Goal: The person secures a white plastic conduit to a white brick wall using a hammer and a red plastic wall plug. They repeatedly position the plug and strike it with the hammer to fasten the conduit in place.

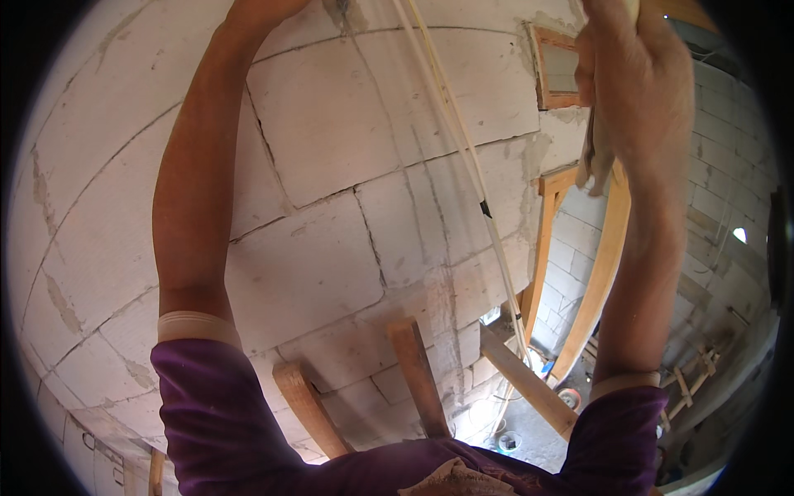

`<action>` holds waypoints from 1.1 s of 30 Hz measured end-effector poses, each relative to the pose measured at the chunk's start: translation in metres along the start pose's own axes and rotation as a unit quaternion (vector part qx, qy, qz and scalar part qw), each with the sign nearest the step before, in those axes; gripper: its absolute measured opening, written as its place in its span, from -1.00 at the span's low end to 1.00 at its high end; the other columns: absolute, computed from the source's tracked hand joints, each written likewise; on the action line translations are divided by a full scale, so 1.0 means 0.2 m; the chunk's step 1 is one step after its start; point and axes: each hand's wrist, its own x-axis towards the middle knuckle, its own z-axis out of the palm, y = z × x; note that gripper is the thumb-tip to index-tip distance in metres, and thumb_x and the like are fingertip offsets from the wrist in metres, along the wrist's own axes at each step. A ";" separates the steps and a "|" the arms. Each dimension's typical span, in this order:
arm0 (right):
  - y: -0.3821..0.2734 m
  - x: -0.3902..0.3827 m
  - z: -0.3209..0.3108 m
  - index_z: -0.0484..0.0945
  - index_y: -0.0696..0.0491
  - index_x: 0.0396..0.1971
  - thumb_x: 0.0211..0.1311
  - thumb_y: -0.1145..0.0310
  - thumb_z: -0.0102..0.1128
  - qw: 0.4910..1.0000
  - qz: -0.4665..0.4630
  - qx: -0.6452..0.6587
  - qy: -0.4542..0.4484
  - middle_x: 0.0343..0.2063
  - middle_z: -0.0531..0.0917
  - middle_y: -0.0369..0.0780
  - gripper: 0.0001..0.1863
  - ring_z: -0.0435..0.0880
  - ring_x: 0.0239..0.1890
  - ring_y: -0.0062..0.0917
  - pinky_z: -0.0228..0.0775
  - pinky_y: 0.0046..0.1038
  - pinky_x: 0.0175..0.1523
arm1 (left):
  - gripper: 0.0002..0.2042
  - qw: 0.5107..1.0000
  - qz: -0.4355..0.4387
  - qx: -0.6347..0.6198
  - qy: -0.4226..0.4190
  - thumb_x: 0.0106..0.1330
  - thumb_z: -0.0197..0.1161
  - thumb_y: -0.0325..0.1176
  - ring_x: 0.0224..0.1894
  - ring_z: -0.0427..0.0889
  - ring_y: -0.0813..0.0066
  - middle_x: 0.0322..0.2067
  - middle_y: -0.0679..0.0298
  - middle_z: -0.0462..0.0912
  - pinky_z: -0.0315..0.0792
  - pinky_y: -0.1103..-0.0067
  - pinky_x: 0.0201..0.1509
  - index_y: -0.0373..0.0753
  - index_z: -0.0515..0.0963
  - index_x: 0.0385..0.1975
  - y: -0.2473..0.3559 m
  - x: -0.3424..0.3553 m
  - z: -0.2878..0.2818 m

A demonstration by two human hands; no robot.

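1. The left hand is raised at the top edge, before a wall of large whitish blocks; its fingers are cut off, their hold untellable.
2. The right hand, upper right, curls closed around a pale, slender object of unclear kind.
3. Thin cream-coloured tubes slant down between the arms.

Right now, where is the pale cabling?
In the head view, the pale cabling slants from near the middle of the top edge down to the right, in front of the block wall, between the left forearm and right forearm.
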 end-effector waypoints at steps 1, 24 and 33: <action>-0.02 0.01 0.01 0.59 0.10 -0.38 0.50 -0.11 0.09 0.999 -0.030 0.014 0.017 -0.66 0.48 -0.35 -0.47 0.53 -0.55 -0.67 0.31 -0.53 -0.46 | -0.77 1.000 -0.014 -0.002 0.000 0.36 0.29 -0.47 -0.17 0.57 0.69 -0.19 0.39 0.63 0.50 0.63 -0.04 -0.36 0.57 -0.03 -0.01 0.01 0.03; 0.14 0.13 0.25 0.56 0.22 -0.37 0.46 0.00 0.14 0.997 -0.008 -0.002 -0.082 -0.57 0.64 -0.11 -0.50 0.63 -0.43 -0.41 0.45 -0.30 -0.26 | -0.76 0.999 -0.013 -0.028 -0.016 0.37 0.25 -0.52 -0.22 0.59 0.69 -0.21 0.40 0.64 0.53 0.63 -0.11 -0.32 0.57 0.00 -0.04 -0.01 -0.01; 0.02 0.05 -0.13 0.54 0.10 -0.42 0.49 -0.11 0.08 0.945 0.217 0.194 -0.148 -0.65 0.49 -0.33 -0.48 0.50 -0.55 -0.61 0.34 -0.48 -0.40 | -0.84 0.985 -0.046 -0.137 0.090 0.39 0.20 -0.51 -0.34 0.57 0.59 -0.34 0.33 0.59 0.53 0.59 -0.20 -0.37 0.52 -0.09 -0.16 0.03 -0.08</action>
